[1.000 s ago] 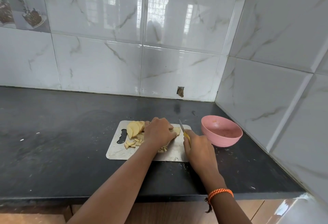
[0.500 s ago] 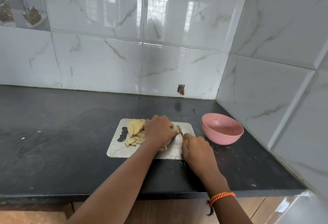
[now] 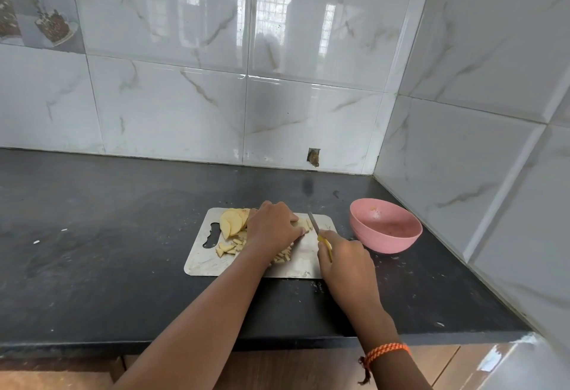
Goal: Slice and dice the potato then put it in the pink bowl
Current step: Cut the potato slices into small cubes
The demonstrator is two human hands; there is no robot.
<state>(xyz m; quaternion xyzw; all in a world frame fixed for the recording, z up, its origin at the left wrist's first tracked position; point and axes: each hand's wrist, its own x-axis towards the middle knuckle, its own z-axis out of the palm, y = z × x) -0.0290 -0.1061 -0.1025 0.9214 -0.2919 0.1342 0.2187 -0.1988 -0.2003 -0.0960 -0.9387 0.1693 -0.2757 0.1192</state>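
Surface: dark counter (image 3: 108, 266) in a tiled corner, white marble-look wall tiles (image 3: 172, 105) behind and to the right; metal cutting board (image 3: 203, 261) under both hands.
Left hand (image 3: 273, 229): fingers curled down over a stack of potato slices (image 3: 305, 223), pinning it to the board; fingertips sit just beside the blade.
Right hand (image 3: 347, 263): wrapped round the yellow handle of the knife (image 3: 314, 222), blade pointing away, edge at the stack's right end.
Potato: uncut slices (image 3: 233, 221) fanned just left of the left hand; diced bits (image 3: 228, 249) near its wrist, more sticks under the forearm.
Pink bowl (image 3: 385, 226): right of the knife hand, off the board, no potato in it — judged mid-dicing, transfer not started.
Risk: blade close to left fingertips — a slip off a wet stack could nick them. Thin board may skate on the counter under push.
Risk 2: forearm over the cut sticks could sweep them off the near edge.
In the way: knife hand sits between board and bowl; nothing else blocks that path.
Other: orange wrist thread (image 3: 387, 351) on the right arm; crumbs on the counter.
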